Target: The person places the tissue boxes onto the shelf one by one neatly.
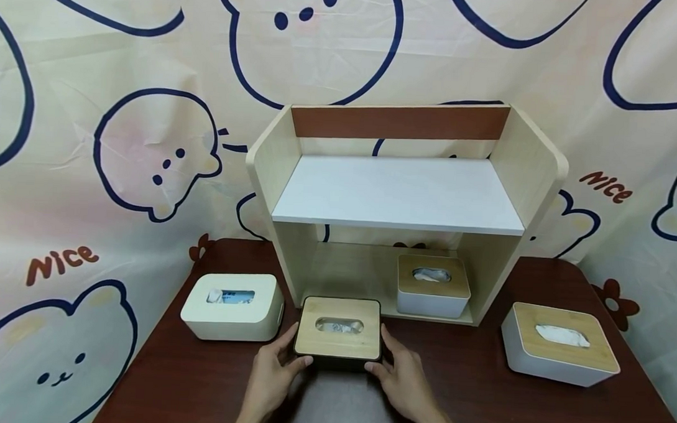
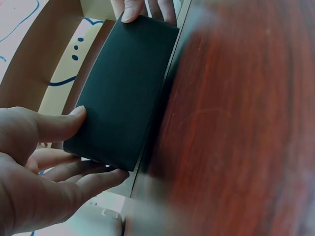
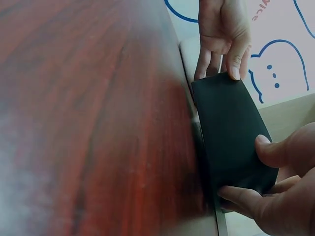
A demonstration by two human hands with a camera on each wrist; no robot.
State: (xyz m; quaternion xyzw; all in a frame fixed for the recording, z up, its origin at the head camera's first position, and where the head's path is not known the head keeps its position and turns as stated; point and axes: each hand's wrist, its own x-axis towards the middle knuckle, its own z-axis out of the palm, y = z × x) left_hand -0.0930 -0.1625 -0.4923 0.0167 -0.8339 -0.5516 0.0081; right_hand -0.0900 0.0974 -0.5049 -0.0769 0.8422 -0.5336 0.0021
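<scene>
Both hands hold a tissue box (image 1: 338, 343) with black sides and a pale wooden lid; wrapping shows through its oval slot. My left hand (image 1: 273, 376) grips its left end, and my right hand (image 1: 402, 378) grips the right end. In the left wrist view the thumb presses the black front (image 2: 123, 93) while the fingers lie along the end and lower edge. From the right wrist the same grip appears, thumb on the black face (image 3: 234, 128). The box is at the front edge of the lower compartment of a small shelf unit (image 1: 397, 192); the wrist views show it above the table.
Inside the lower compartment, at right, stands a white tissue box with a wooden lid (image 1: 433, 296). An all-white tissue box (image 1: 233, 307) sits left of the shelf. Another wood-lidded one (image 1: 560, 344) stands at right on the dark red-brown table (image 1: 478, 390). A printed cloth hangs behind.
</scene>
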